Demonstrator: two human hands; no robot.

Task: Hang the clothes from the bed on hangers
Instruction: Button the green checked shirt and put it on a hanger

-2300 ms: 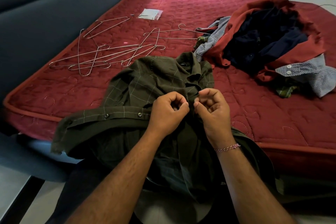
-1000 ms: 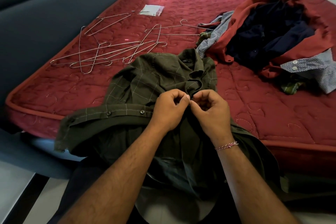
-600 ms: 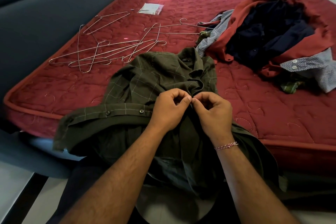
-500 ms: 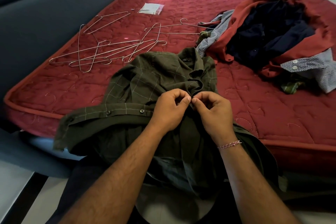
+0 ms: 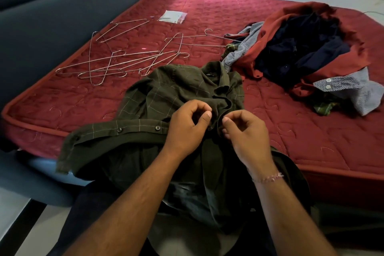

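View: head camera, looking forward and down; the only view supplied.
Shirt: dark green check shirt lies collar away from the person, upper half on the bed, lower half hanging over the near edge toward the lap.
Left hand: left hand has its fingers curled, thumb and forefinger pinching the shirt's front edge at mid-chest.
Right hand: right hand is likewise curled, thumb and forefinger pinching the opposite front edge; the two pinches sit just beside each other.
Step, judged: a button at the placket is being worked; whether fastening or undoing cannot be told.
Key relation: the shirt's long axis runs straight away from the person, collar just beyond the fingertips. The hangers lie forward and to the left, well apart from the shirt's hem but near its left shoulder; the left hand is the nearer one.
Next move, judged: a reach forward-left for one hanger, then feeding it in at the collar.
Risk, judged: the wire hangers overlap and may lift together.
Pile: remaining clothes lie heaped forward-right on the bed; one hanger reaches toward them.
Writing: a small dark label inside the collar carries pale lettering, too small to read. A small clear packet shows no legible print.
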